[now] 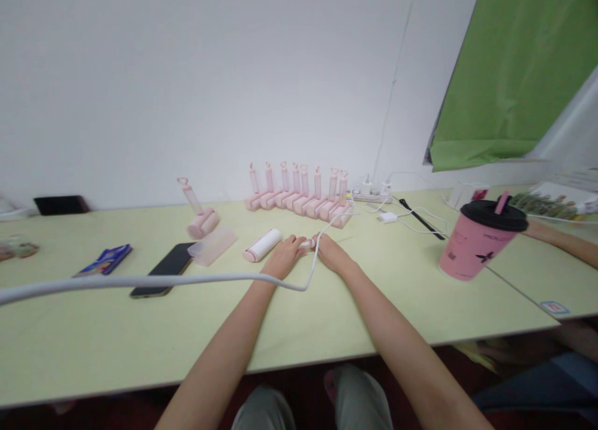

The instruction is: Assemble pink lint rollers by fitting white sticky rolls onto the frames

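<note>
My left hand (284, 257) and my right hand (331, 255) meet on the table, fingers closed around a small pink-and-white piece (307, 244). Its exact kind is too small and partly covered to tell. Just left of my left hand lies a white cylinder (264, 244) with a pink end. Farther left are a translucent pale pink case (213, 245) and a pink double-cylinder piece (204, 223) with a clear tube (190, 198) leaning up from it, topped by a loop. Behind my hands stands a row of several similar pink pieces (301, 204) with upright clear tubes.
A white cable (187, 280) crosses in front of my hands. On the left lie a black phone (166, 268) and a blue packet (106, 260). To the right are a pink cup (481, 240), a charger (387, 217), a power strip (371, 197) and another person's arm (560, 237).
</note>
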`<action>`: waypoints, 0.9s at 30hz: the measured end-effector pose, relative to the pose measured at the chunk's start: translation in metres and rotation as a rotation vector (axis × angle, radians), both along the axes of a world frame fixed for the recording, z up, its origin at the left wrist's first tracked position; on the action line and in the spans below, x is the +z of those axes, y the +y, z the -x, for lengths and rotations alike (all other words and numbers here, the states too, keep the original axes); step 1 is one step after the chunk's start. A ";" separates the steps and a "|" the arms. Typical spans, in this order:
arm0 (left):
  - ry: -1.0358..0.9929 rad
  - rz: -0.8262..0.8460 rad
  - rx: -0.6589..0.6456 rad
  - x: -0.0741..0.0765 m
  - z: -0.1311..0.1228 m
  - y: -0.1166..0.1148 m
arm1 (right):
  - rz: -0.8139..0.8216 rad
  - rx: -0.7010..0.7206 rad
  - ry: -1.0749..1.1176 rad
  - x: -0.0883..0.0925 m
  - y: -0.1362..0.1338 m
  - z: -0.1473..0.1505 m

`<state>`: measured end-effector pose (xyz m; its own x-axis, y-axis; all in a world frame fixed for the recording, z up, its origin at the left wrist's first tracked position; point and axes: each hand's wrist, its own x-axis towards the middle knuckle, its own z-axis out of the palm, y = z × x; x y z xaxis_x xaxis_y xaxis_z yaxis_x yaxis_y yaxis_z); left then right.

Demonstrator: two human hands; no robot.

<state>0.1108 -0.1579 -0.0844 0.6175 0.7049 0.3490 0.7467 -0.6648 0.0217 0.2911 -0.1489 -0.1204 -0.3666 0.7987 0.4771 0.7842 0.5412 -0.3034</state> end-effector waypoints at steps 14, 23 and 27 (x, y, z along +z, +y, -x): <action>0.176 -0.033 -0.069 0.006 -0.005 -0.012 | 0.071 -0.186 -0.384 0.026 -0.019 0.002; 0.305 0.012 -0.067 0.011 -0.014 -0.026 | 0.137 -0.139 -0.499 0.041 -0.035 -0.001; 0.334 0.044 -0.067 0.011 -0.016 -0.030 | 0.140 -0.094 -0.525 0.042 -0.038 0.002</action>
